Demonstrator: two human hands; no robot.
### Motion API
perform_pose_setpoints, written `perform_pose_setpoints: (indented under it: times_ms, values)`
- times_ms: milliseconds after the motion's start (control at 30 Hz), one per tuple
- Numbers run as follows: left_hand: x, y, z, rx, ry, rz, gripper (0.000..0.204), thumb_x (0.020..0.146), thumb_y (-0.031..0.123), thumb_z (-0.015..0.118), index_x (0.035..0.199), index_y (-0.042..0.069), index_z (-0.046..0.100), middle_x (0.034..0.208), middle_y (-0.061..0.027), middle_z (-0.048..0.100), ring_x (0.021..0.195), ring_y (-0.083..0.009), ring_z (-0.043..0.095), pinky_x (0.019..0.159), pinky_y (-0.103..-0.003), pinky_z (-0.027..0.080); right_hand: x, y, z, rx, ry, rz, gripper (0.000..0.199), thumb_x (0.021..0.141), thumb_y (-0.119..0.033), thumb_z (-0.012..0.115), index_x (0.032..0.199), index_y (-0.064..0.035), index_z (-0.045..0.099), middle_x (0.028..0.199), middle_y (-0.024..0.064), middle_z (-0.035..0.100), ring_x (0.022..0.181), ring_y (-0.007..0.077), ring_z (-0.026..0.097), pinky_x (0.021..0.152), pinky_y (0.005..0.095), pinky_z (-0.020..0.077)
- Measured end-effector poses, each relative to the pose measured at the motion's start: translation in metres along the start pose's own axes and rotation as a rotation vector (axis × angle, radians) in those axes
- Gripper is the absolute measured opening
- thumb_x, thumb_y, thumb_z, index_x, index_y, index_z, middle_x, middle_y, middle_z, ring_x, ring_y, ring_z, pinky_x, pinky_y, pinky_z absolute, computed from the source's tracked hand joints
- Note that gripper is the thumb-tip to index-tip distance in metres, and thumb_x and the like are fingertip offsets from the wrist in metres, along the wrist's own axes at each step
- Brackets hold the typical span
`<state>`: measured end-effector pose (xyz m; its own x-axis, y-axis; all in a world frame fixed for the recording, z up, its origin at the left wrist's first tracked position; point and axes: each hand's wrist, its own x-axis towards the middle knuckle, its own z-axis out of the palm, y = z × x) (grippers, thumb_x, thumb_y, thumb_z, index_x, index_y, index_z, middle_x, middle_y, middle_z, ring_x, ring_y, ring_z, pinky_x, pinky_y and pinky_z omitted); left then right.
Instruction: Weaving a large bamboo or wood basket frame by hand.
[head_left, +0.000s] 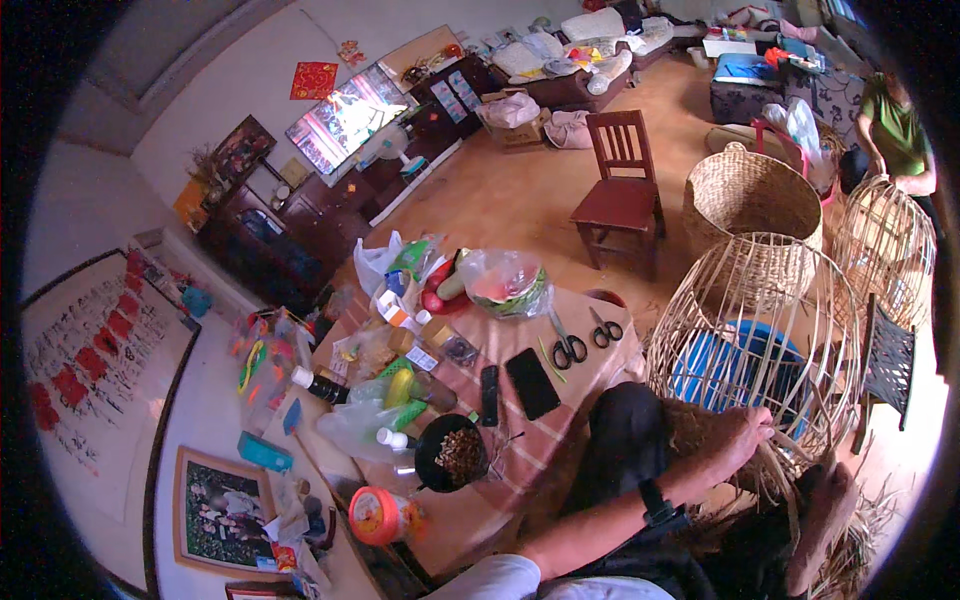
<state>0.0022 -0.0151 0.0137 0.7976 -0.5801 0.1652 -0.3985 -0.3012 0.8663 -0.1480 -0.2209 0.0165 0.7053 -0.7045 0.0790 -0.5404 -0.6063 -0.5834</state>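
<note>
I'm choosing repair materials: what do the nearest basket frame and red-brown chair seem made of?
Basket frame: probably bamboo or cane, matte, from its pale curved strips. Chair: likely wood, painted or varnished, from its slatted back and even colour.

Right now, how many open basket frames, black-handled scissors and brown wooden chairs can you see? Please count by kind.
Open basket frames: 2
Black-handled scissors: 2
Brown wooden chair: 1
Total: 5
</note>
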Motion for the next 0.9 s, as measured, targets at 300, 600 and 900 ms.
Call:
perform_pose_setpoints:
  times_ms: [300,600,900]
  values:
    - [-0.011,-0.014,0.006,-0.041,0.136,0.119,0.02,0.092,-0.001,0.064,0.111,0.003,0.069,0.105,-0.0212,0.068,0.101,-0.0407,0.065,0.088,-0.047,0.05,0.003,-0.091,0.02,-0.071,-0.016,-0.752,0.031,0.079,-0.02,0.079,0.106,-0.0071,0.069,0.106,0.0157,0.058,0.106,0.0403,0.059,0.082,0.0475,0.0512]
    - [0.002,-0.027,0.001,-0.121,-0.069,0.197,0.023,0.09,0.0,0.064,0.112,0.003,0.07,0.107,-0.0206,0.073,0.101,-0.036,0.071,0.082,-0.049,0.054,-0.004,-0.099,0.009,-0.103,-0.04,-0.705,0.026,0.089,-0.021,0.07,0.107,-0.0028,0.063,0.104,0.0175,0.056,0.102,0.0416,0.058,0.086,0.0514,0.0476]
    - [-0.012,-0.006,-0.052,-0.064,-0.213,0.13,0.033,0.101,0.007,0.063,0.133,0.005,0.06,0.122,-0.0167,0.07,0.117,-0.0332,0.068,0.101,-0.04,0.054,0.004,-0.088,-0.007,0.031,-0.278,-0.717,0.019,0.088,-0.029,0.075,0.093,-0.0107,0.072,0.078,0.0138,0.063,0.076,0.0365,0.066,0.067,0.0467,0.0528]
